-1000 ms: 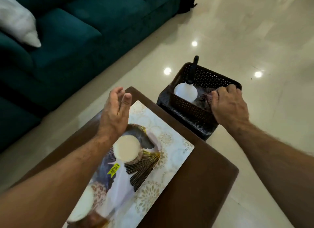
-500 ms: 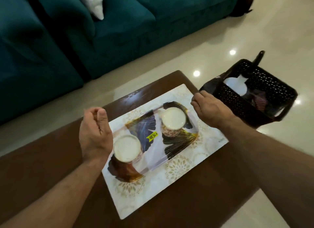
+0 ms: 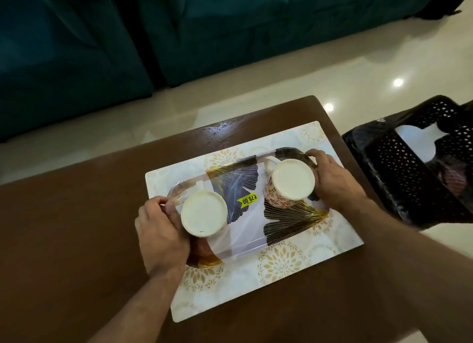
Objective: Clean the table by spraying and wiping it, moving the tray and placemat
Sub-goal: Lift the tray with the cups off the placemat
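My left hand (image 3: 161,230) and right hand (image 3: 332,182) clamp the short ends of the tray (image 3: 245,225), apparently not lifted off the placemat (image 3: 276,276) on the brown surface (image 3: 76,240). Two upturned mugs (image 3: 204,213) sit between my hands; a black basket (image 3: 399,179) stands beyond my right hand, on the floor.

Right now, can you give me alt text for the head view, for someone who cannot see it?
Two hands, left hand and right hand, grip the ends of a patterned tray holding two upside-down cups on a floral placemat. It lies on a brown table, with a black basket on the floor at right.
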